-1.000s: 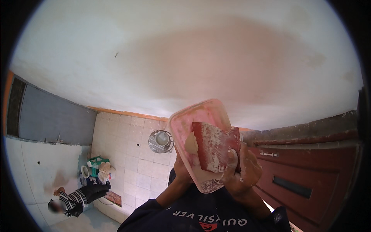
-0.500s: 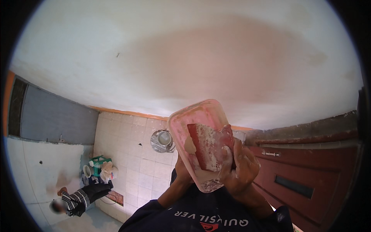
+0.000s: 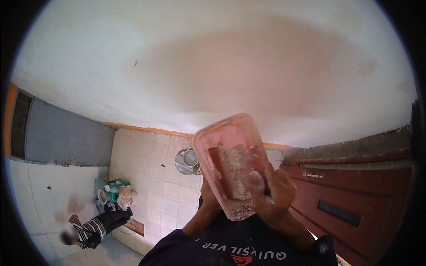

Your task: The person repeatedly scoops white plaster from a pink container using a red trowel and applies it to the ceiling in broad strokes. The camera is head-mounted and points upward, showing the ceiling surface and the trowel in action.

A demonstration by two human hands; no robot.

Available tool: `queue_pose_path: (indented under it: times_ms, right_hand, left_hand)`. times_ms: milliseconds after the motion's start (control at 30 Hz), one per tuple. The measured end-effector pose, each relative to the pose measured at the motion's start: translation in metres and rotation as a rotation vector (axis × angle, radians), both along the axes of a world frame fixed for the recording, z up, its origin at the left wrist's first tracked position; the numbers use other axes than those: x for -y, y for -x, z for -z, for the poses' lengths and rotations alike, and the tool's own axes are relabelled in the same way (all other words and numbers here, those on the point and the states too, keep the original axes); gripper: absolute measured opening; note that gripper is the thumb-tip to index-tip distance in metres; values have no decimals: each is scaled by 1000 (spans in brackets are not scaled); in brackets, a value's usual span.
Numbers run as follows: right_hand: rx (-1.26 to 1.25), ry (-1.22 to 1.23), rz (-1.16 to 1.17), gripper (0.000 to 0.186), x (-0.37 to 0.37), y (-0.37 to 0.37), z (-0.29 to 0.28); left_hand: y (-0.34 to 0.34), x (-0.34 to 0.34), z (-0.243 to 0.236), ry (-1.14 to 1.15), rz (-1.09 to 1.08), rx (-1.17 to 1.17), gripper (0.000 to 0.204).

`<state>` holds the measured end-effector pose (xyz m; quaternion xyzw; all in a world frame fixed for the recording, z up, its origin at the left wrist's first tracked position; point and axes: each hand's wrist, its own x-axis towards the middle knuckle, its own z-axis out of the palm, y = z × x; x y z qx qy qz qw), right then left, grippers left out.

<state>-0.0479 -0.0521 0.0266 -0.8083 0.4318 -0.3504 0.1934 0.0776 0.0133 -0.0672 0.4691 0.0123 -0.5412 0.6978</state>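
Note:
My left hand [image 3: 209,193] supports a pinkish clear plastic tub [image 3: 225,132] from its left side and underneath; most of its fingers are hidden behind the tub. Smears of pale paste coat the tub's inside, thicker at the near end. In my right hand [image 3: 279,193] is a red flat putty spreader [image 3: 230,170], its face streaked with whitish putty. The thumb presses on the spreader's face, and whitish paste covers the fingers. The spreader lies inside the tub's opening, tilted against the inner surface.
A pale wall [image 3: 213,66] rises close in front. On the tiled floor [image 3: 164,195] stands a round bucket [image 3: 189,158]. At far left, a person in a striped top [image 3: 93,227] is near a green stool [image 3: 116,186] loaded with items. A brown door [image 3: 372,195] is at right.
My right hand has pushed the spreader slightly left and deeper into the tub. The putty lump at its left edge now shows less. The tub has stayed nearly still.

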Motion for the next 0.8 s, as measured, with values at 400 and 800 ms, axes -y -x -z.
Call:
queue_pose_path:
  times_ms: [400, 800]
  right_hand:
    - [88, 81, 128, 22, -3, 4, -1]
    - [50, 351, -6, 34, 2, 3, 10]
  left_hand:
    - [-2, -10, 18, 241, 24, -235, 49]
    - [3, -8, 12, 222, -16, -197, 46]
